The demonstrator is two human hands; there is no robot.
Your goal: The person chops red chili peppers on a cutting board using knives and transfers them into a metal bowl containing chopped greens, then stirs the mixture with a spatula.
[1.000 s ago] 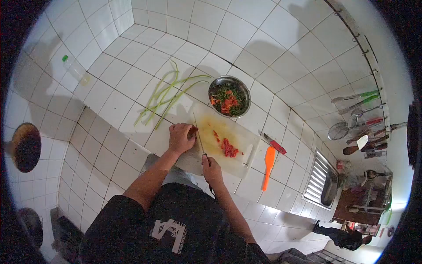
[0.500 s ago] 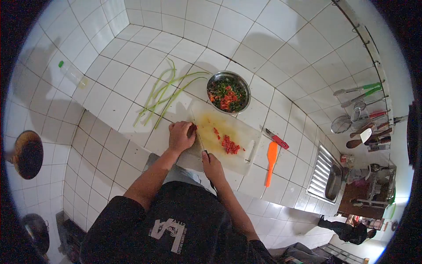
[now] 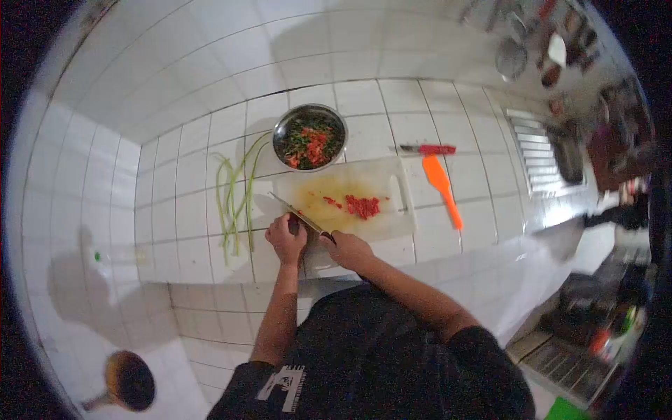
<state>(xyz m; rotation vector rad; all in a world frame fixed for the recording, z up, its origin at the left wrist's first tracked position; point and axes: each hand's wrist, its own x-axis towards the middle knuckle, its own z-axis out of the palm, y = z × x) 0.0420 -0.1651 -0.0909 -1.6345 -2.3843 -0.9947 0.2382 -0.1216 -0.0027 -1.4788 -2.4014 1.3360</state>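
Here, white tiles point(image 3: 448, 84) line both counter point(image 3: 189, 210) and wall.

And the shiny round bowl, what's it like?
The bowl is round and silvery, like metal, with a smooth rim. It sits upright on the white tiled counter, by the far edge of the cutting board; I can't tell if they touch. Inside are dark green leafy bits with orange-red bits on top. Neither the left hand nor the right hand touches it.
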